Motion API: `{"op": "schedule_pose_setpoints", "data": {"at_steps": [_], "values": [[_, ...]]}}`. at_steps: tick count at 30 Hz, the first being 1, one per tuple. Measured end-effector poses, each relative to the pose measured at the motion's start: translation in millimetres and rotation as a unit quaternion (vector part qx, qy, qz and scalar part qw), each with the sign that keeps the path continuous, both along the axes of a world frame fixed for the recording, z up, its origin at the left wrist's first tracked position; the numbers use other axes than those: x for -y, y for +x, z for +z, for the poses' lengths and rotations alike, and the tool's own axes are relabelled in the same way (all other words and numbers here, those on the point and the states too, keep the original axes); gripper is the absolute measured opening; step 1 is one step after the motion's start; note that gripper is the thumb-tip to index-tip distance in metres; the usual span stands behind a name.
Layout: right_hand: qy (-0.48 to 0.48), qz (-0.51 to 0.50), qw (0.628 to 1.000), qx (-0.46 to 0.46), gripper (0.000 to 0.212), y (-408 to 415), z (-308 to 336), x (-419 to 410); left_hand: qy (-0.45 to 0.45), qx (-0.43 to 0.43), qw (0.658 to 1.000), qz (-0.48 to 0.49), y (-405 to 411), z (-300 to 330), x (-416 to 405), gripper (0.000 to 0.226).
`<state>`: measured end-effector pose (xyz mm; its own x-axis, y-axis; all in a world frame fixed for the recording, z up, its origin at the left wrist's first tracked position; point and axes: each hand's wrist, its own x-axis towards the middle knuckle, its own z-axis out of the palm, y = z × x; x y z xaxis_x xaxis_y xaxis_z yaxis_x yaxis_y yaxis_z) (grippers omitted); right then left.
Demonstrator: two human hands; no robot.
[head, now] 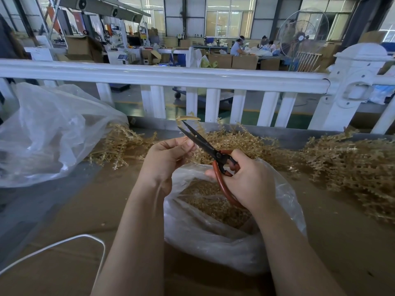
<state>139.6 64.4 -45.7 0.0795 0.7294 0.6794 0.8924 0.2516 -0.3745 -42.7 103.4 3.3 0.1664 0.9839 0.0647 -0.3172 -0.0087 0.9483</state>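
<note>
Your right hand grips the red handles of the scissors, with the fingers curled through and around the loops. The black blades are slightly parted, tips pointing up and away from you, at the gold plastic sprig. Your left hand pinches the sprig lower down, just beside the blades. Both hands are above the clear bag of gold trimmings on the tabletop. A heap of sprigs lies at the right.

Right hand: scissors; left hand: sprig
</note>
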Motion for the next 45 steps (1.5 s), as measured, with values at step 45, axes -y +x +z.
{"op": "schedule_pose_setpoints", "data": {"at_steps": [45], "values": [[-0.172, 0.026, 0.979, -0.103, 0.050, 4.2, 1.7, -4.4, -0.002, -0.048, 0.996, 0.077, 9.7, -8.9, -6.9, 0.009]]}}
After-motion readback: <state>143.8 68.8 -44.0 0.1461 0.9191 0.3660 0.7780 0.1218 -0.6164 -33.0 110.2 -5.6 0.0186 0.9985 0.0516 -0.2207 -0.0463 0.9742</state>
